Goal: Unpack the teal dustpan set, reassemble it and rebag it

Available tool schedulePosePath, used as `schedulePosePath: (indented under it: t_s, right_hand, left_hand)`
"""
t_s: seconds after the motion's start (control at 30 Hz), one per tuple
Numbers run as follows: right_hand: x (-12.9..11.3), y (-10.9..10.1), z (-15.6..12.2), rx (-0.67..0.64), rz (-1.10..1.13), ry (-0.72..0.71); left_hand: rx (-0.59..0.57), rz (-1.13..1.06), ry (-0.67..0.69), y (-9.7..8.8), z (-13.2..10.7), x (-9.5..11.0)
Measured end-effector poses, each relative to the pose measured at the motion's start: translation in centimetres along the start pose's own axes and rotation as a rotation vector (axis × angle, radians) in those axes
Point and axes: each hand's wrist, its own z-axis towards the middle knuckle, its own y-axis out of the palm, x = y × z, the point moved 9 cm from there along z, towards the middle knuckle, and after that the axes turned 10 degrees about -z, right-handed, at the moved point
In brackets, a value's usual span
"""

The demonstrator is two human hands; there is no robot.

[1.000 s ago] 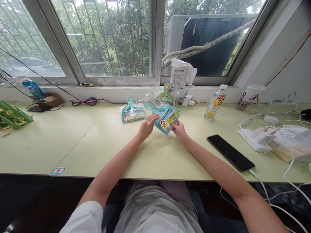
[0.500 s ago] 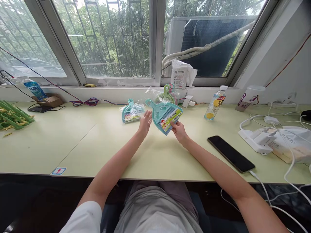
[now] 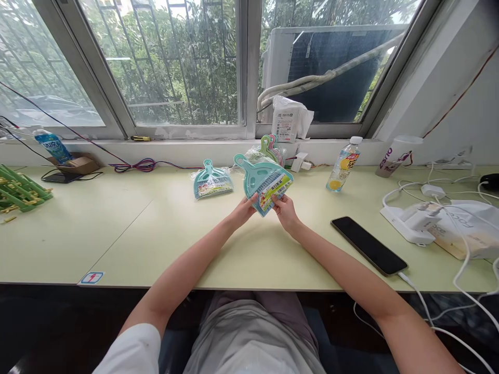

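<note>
Both hands are holding one wrapped dustpan (image 3: 262,179) above the middle of the desk (image 3: 128,228), slightly toward its far side. The left hand (image 3: 244,209) is pinching the near lower corner, fingers closed on the wrapper. The right hand (image 3: 285,211) is gripping the near right edge beside the printed label, fingers likewise clamped on it. The dustpan is tilting up off the surface, handle pointing far-left, label facing the camera.

A second pack (image 3: 212,182) is lying flat on the desk just left of the held item, apart from it. A stack (image 3: 268,149) of further packs is sitting behind it against the sill, partly hidden. A bag (image 3: 288,118) is resting on the sill above.

To the right, a bottle (image 3: 343,163) is standing upright; a phone (image 3: 368,245) is lying face up, nearer. A power strip (image 3: 407,227) with white cables is lying at far right. A green rack (image 3: 19,189) is sitting at the left edge.
</note>
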Motion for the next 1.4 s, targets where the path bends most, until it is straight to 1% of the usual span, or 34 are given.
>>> schedulePosePath:
  t_s: [0.07,0.17,0.23,0.3,0.37,0.43,0.5,0.57,0.63,0.7,0.8,0.93,1.0,1.07,1.13,1.2,1.23,1.27,1.33,1.4]
  right_hand:
    - [0.0,0.2,-0.1,0.011,0.014,0.002]
    - [0.2,0.3,-0.4,0.04,0.019,0.006]
    - [0.4,0.3,-0.5,0.065,0.021,0.003]
    - [0.4,0.2,-0.6,0.091,0.031,0.0]
    - [0.4,0.2,-0.7,0.096,0.038,0.003]
    - [0.2,0.4,-0.6,0.065,0.036,0.003]
    - [-0.2,0.5,-0.4,0.034,0.04,-0.005]
    - [-0.7,0.0,-0.1,0.038,0.055,-0.014]
    - [-1.1,-0.9,0.3,0.081,0.063,-0.013]
    - [-1.2,-2.1,0.8,0.151,0.051,-0.007]
    - [-1.1,-3.7,1.4,0.23,0.034,0.006]
    - [-0.3,-4.8,1.6,0.295,0.048,0.065]
    - [-0.1,-5.1,1.6,0.314,0.036,0.093]
    - [-0.4,-4.5,1.7,0.263,0.033,0.084]
    - [-1.1,-3.1,1.7,0.137,0.059,0.047]
    - [-1.6,-1.3,1.5,-0.027,0.072,0.029]
    - [-1.7,-0.6,1.3,-0.085,0.065,0.034]
    - [-1.7,-0.2,1.2,-0.112,0.053,0.039]
    - [-1.7,-0.3,1.0,-0.079,0.028,0.036]
    - [-1.9,-0.9,0.9,0.001,0.019,0.016]
  left_hand:
    - [0.038,0.003,0.079,0.4,-0.1,0.3]
    - [0.184,0.081,0.228,0.1,-0.7,1.0]
    - [0.251,0.147,0.276,-0.2,-1.0,1.0]
    - [0.277,0.194,0.298,-0.3,-1.2,0.8]
    - [0.282,0.232,0.331,-0.3,-1.3,0.8]
    - [0.269,0.269,0.381,-0.2,-1.3,1.1]
    - [0.232,0.309,0.409,0.1,-1.2,1.2]
    - [0.195,0.364,0.417,0.4,-1.1,1.4]
    - [0.193,0.433,0.42,0.3,-1.0,1.5]
    - [0.199,0.48,0.409,0.2,-1.0,1.5]
    - [0.158,0.541,0.385,0.6,-1.1,1.2]
    - [0.14,0.665,0.396,1.5,-1.4,1.1]
    - [0.14,0.69,0.412,1.8,-1.6,1.3]
    - [0.153,0.69,0.431,1.7,-1.7,1.6]
    - [0.18,0.654,0.448,1.2,-1.6,2.2]
    - [0.2,0.606,0.472,0.5,-1.4,2.8]
    - [0.201,0.594,0.482,0.3,-1.3,3.0]
    - [0.194,0.597,0.484,0.2,-1.2,3.1]
    - [0.194,0.661,0.467,0.2,-1.0,2.9]
    - [0.255,0.783,0.5,0.4,-1.5,3.2]
